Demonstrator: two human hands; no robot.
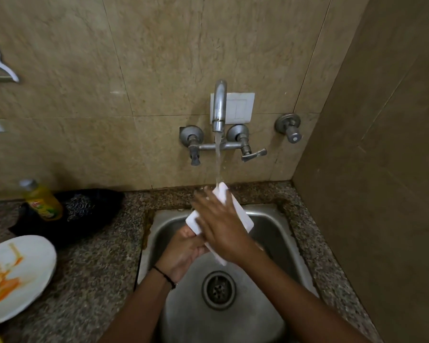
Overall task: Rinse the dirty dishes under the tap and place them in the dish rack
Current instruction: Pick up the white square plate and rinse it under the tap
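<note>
A white square dish (243,219) is held tilted over the steel sink (270,233), its upper corner at about 12 o'clock catching the stream of water (218,159) that falls from the tap (219,105) on the tiled wall. The left hand (183,251) is closed on the dish's lower edge from beneath, at about 7 o'clock of the dish, with a dark band on its wrist. The right hand (221,226) lies flat across the dish's face, fingers spread and pointing toward 11 o'clock, pressed against it rather than gripping; the hand is blurred. The drain (218,290) sits below the hands at 6 o'clock in the basin. Two tap handles stand either side of the spout, and a separate valve (289,127) is on the wall at 3 o'clock of it, with a white switch plate (240,107) behind the spout. On the speckled tabletop (97,268) at 9 o'clock of the sink rests a dirty white plate (18,276) with orange smears. Farther back, at 10 o'clock, a yellow bottle of dish liquid (42,201) stands beside a steel scrubber (78,206) lying on something dark (104,201).
</note>
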